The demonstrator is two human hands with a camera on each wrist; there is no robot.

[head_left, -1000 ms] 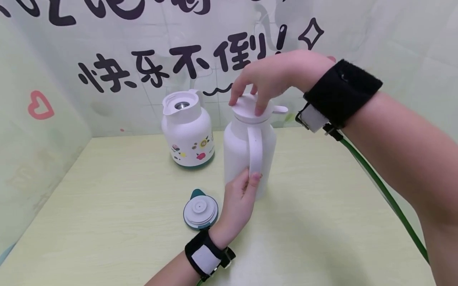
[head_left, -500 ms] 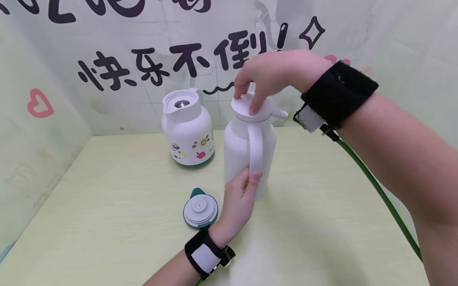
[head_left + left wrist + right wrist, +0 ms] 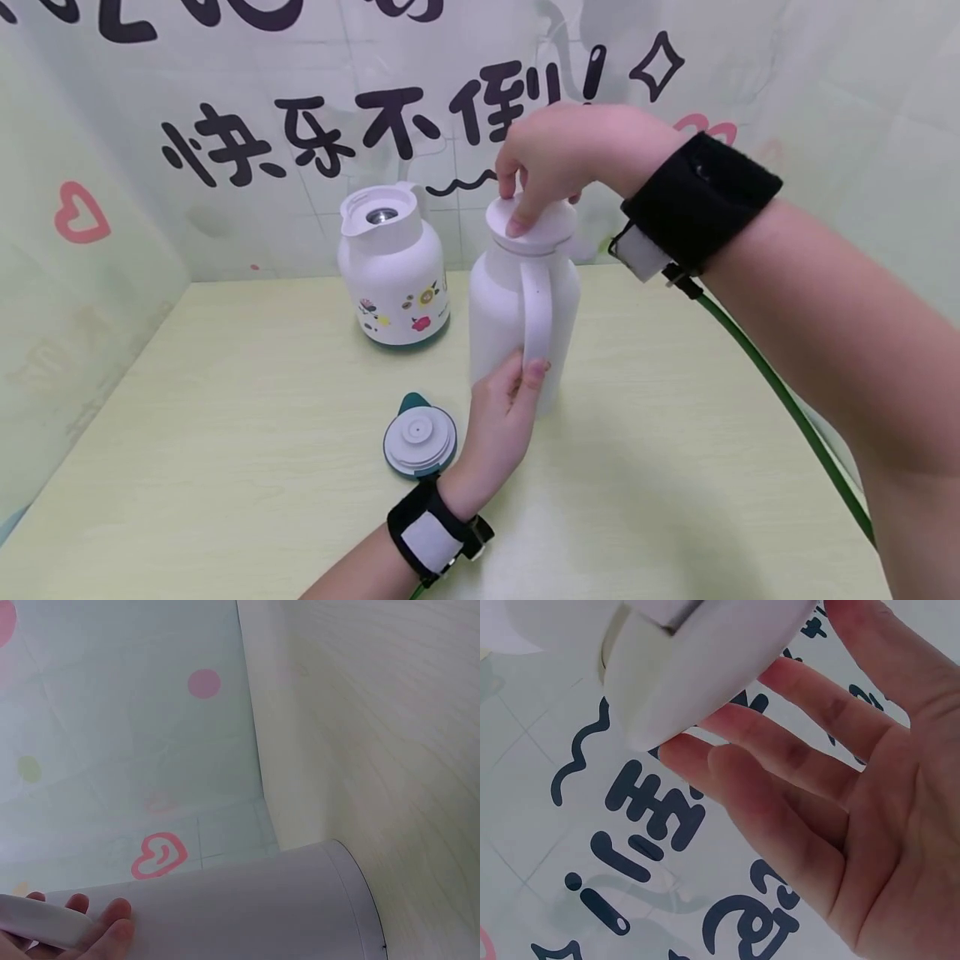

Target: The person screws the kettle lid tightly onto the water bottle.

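A tall white thermos jug [image 3: 491, 308] stands upright on the table, its handle [image 3: 536, 308] facing me. My left hand [image 3: 501, 421] grips the lower part of that handle, thumb on the near side; the left wrist view shows the fingers [image 3: 77, 903] around it beside the jug's body [image 3: 247, 907]. On top, my right hand [image 3: 558, 154] reaches over the round white lid [image 3: 553, 223], thumb and fingers at its rim. From below, the right wrist view shows fingertips along the edge of the lid [image 3: 705, 664].
Behind to the left stands a shorter white jug [image 3: 393, 267] with fruit prints, its top uncovered. A grey and green stopper [image 3: 418, 437] lies on the table [image 3: 247, 467] close to my left wrist. A lettered cloth backdrop [image 3: 247, 225] rises behind. A green cable [image 3: 780, 383] trails from the right wristband.
My right hand has turned the lid clockwise as seen from above: the thumb moved left across the front and the lid's tab swung from the right toward me. The left hand stayed put.
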